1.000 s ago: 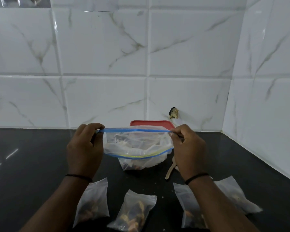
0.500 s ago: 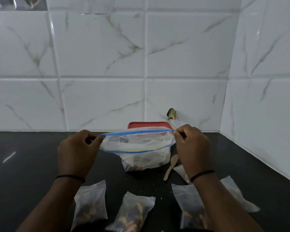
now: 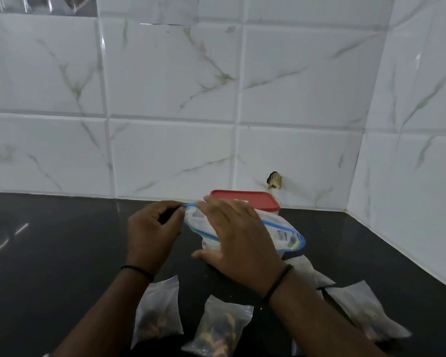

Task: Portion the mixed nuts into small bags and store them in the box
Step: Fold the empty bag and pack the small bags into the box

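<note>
There is one big zip bag (image 3: 281, 231) with a blue strip near the middle of the frame. There is one box with a red lid (image 3: 245, 200) behind it. At least four small bags lie along the bottom: one (image 3: 158, 311), two (image 3: 220, 327), three (image 3: 366, 309), four (image 3: 308, 273). Two hands show, the left hand (image 3: 151, 234) and the right hand (image 3: 238, 239).

White veined marble wall tiles (image 3: 170, 81) behind glossy black countertop (image 3: 49, 253).
</note>
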{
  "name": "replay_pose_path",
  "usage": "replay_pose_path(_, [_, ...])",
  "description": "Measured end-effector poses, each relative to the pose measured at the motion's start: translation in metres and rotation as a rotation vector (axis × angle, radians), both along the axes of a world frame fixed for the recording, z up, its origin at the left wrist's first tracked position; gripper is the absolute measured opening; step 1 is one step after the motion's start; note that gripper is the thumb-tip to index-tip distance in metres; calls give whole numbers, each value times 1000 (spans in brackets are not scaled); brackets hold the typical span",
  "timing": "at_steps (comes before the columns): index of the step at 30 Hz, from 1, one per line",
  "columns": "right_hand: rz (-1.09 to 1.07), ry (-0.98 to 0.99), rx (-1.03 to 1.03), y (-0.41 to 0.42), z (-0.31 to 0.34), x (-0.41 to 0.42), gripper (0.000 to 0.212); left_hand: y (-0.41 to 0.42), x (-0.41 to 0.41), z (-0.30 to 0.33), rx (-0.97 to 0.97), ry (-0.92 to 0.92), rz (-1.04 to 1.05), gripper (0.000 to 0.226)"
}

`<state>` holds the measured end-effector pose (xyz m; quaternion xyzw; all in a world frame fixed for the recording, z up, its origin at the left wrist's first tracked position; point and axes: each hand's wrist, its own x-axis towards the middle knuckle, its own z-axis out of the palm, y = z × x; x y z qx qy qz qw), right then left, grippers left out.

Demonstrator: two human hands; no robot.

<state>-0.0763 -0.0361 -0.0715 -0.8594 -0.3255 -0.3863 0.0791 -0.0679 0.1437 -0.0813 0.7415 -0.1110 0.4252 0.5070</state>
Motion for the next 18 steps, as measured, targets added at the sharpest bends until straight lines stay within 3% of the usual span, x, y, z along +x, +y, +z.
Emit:
replay_pose_path(2, [-29,36,30,10,9,5,75,1,1,0,-140,7,-133,15])
replay_pose_path(7, [-74,147,140,11,57,16,21,5,5,1,-420,66,-258,20])
replay_pose_path(9, [-24,272,218,10,73,21,11,5,8,-2,-380,148,-188,14])
replay_pose_path(11, [5,375,276,8,84,25,9,6,13,-8,-204,296,-137,6])
replay_pose_path(14, [21,438,336,4,96,30,14,6,17,-15,45,527,-237,23])
replay_pose_path(16, [16,442,369,3,100,32,14,4,16,-14,46,575,-352,25])
replay_pose_path(18, [15,427,385,4,103,35,13,3,12,-11,-78,586,-435,22])
